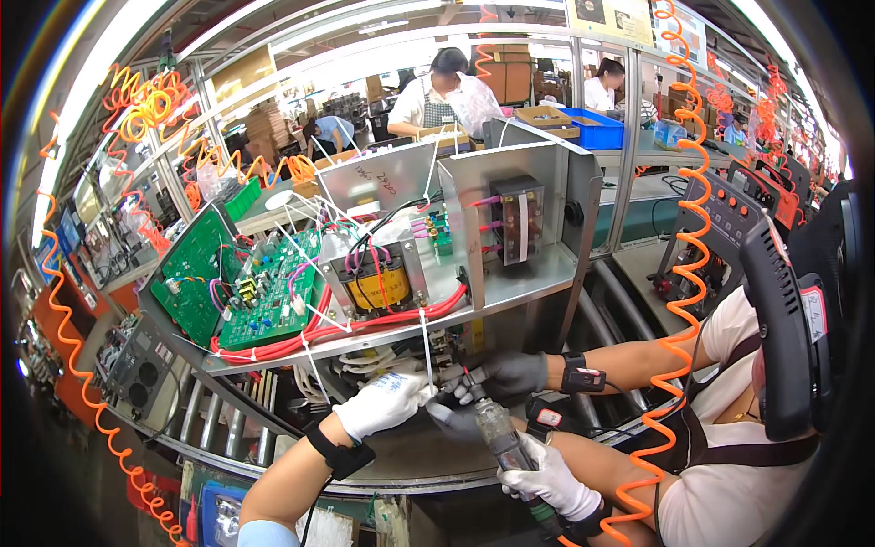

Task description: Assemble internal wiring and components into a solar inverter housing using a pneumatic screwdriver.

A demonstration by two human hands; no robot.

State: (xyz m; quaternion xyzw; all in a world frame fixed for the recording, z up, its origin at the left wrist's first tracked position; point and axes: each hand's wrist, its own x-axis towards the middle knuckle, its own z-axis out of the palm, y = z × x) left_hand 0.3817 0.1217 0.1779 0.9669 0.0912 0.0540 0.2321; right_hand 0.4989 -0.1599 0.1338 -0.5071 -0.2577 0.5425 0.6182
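My left hand (387, 404), in a white glove with a black wrist strap, is closed below the front edge of an open metal chassis (533, 290). A white cable tie (426, 351) hangs down to its fingertips; what they pinch is hidden. My right hand (558, 483), also white-gloved, grips a power screwdriver (499, 430) with a translucent body, its tip pointing up and left toward my left fingers. A co-worker's dark-gloved hands (512, 374) are right beside that tip. The chassis carries a green circuit board (266, 296), a yellow-wound transformer (378, 284) and red cables (401, 319).
A roller conveyor (205, 410) runs under the chassis. Coiled orange air hoses (697, 210) hang at both sides. The co-worker (729, 428) stands close at the right. Behind are a blue bin (597, 129), more people and a grey welding-machine-like unit (720, 219).
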